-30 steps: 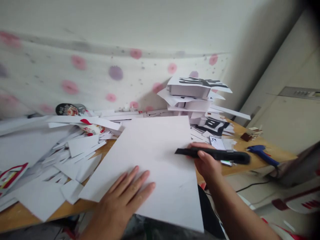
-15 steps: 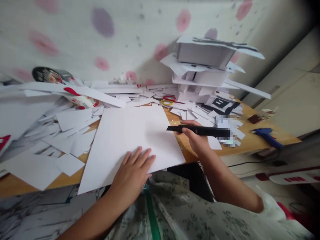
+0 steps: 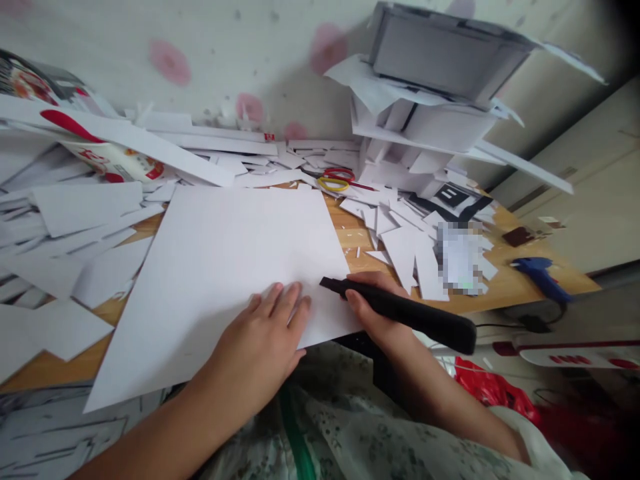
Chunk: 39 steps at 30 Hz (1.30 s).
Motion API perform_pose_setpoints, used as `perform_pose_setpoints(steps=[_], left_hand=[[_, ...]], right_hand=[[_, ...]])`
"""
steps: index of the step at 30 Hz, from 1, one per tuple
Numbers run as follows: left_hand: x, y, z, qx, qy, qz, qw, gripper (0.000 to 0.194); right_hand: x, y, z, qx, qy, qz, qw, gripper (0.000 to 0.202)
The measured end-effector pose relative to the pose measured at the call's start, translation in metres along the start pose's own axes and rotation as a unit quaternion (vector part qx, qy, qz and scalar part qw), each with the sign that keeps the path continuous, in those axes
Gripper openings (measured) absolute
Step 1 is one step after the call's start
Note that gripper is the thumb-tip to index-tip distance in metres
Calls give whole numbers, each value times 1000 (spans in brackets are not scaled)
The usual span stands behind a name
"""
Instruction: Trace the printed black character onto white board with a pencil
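A large white sheet [image 3: 230, 247] lies on the wooden table, its near edge by my lap. My left hand [image 3: 265, 337] rests flat on the sheet near that edge, fingers slightly spread and holding nothing. In my right hand [image 3: 375, 307] is a black utility knife [image 3: 410, 313], its tip pointing left over the right part of the sheet, close to my left fingertips. Whether the tip touches the sheet is hard to tell.
Paper scraps [image 3: 405, 247] cover the table on both sides. Scissors [image 3: 336, 179] lie behind the sheet. A white cardboard structure [image 3: 425, 127] stands back right, a blue glue gun [image 3: 543, 277] at the right. A paper cup [image 3: 120, 163] lies back left.
My right hand has brought the knife down and nearer to my body and my left hand. The handle now slants down to the right. The view has shifted and come closer to the table.
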<state>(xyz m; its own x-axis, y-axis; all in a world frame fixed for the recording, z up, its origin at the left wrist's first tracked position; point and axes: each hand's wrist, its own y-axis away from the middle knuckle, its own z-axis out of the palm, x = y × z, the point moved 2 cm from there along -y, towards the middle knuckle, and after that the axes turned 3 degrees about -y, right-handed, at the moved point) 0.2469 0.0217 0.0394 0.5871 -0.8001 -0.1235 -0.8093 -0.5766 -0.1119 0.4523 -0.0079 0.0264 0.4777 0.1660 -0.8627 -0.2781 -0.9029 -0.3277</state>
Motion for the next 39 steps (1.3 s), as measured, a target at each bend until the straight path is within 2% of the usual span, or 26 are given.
perform_pose_setpoints(steps=[3,8,14,20,30,39], left_hand=[[4,-1,2,0,-26,-1,1000,57],[8,-4,2,16,-48,14,999,49],[6,-4,2,26,-41,16,999,48],[7,-3,1,34,-43,16,998,47],[6,-4,2,21,-32,16,999,46],[6,-4,3,2,-46,19,999,49]], right_hand=[[-10,-1,5,19,24,-14,999,14],[-18,-5,6,-11,46,-30,998,13],[-20,-6,7,-2,66,-37,997,13],[-21,-7,8,-17,59,-46,997,14],[-22,-13,4,-65,63,-65,994,15],[-20,-14,5,-73,63,-91,991,15]])
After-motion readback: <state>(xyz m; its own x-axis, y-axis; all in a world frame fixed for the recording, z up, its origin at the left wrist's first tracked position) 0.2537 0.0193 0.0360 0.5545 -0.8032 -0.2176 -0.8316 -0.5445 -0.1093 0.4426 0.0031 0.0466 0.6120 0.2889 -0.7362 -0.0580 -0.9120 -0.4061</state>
